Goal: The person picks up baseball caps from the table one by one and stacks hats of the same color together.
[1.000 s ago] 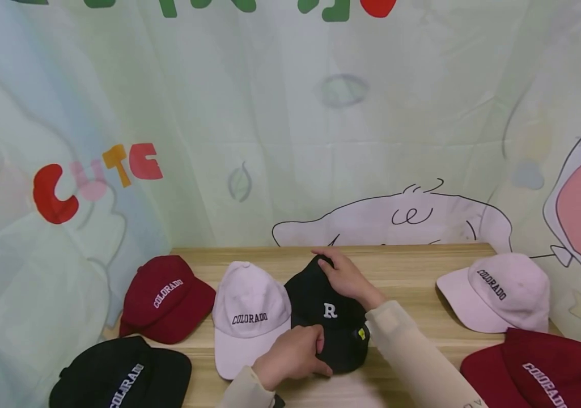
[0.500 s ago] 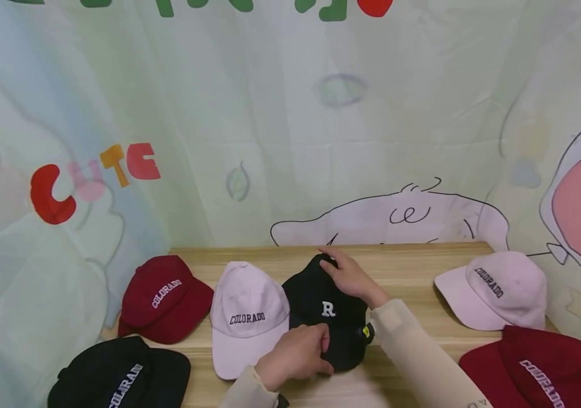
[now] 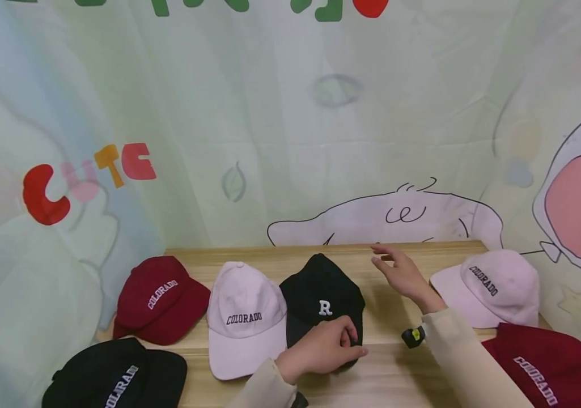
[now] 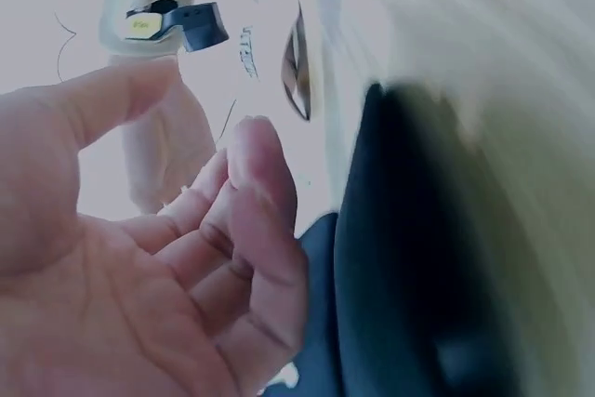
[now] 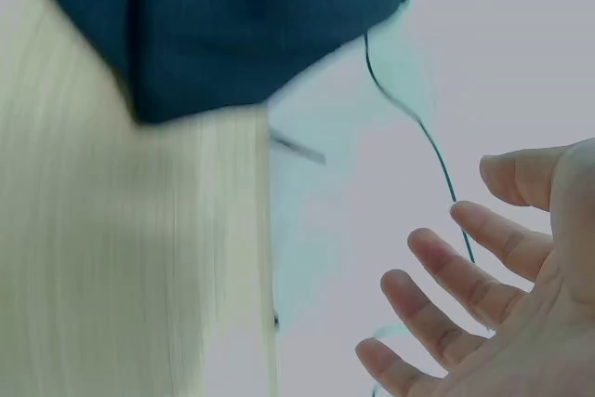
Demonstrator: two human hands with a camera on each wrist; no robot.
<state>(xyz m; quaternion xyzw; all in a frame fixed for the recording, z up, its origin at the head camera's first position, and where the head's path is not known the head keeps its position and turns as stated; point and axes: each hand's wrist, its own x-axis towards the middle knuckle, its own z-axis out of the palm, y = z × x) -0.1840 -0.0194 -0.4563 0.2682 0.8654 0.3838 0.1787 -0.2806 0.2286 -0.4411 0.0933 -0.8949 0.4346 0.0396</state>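
A black baseball cap with a white R (image 3: 325, 283) lies on the wooden table, crown to the back and brim to the front. My left hand (image 3: 323, 348) is over its brim, hiding part of it. In the left wrist view that hand's fingers (image 4: 265, 230) are loosely bent beside the dark cap (image 4: 400, 258), with nothing in the palm. To the right of the cap hovers my right hand (image 3: 404, 277), fingers spread apart and holding nothing. Touching the black cap's left side is a pale pink COLORADO cap (image 3: 246, 294).
On the left lie a dark red cap (image 3: 160, 300) and another black cap (image 3: 117, 374). At the right are a second pale pink cap (image 3: 501, 289) and a dark red one (image 3: 555, 362). A printed curtain (image 3: 219, 113) hangs behind the table (image 3: 382, 368).
My right hand has let go of the black cap's crown and moved right. The left hand has loosened and shifted right across the brim. The cap stays beside the pink one.
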